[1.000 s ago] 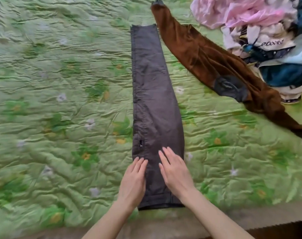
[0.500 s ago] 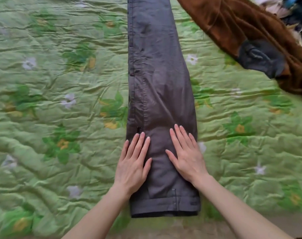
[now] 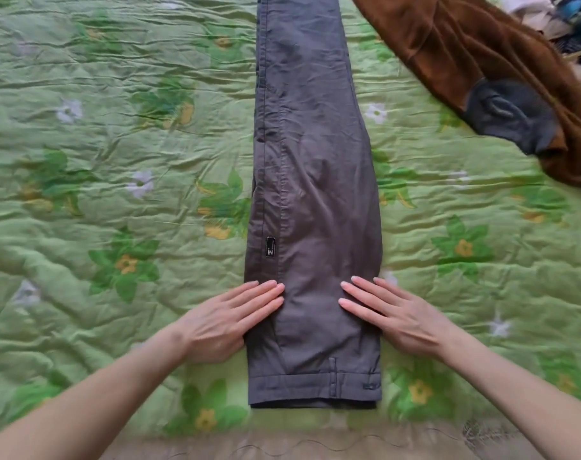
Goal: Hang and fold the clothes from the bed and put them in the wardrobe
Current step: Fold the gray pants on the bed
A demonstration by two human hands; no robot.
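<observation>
Grey trousers, folded lengthwise leg on leg, lie straight on the green flowered bedspread, waistband nearest me. My left hand rests flat over the left edge of the trousers just above the waistband, fingers stretched out and pointing inward. My right hand lies flat over the right edge at the same height, fingers also pointing inward. Neither hand grips the cloth. The leg ends run out of view at the top.
A brown garment with a dark grey patch lies diagonally at the upper right. A corner of a pile of mixed clothes shows at the top right. The bed's near edge runs along the bottom.
My hands have spread apart from the middle of the trousers to their left and right edges. The view has tilted down and closer, so most of the clothes pile left the frame.
</observation>
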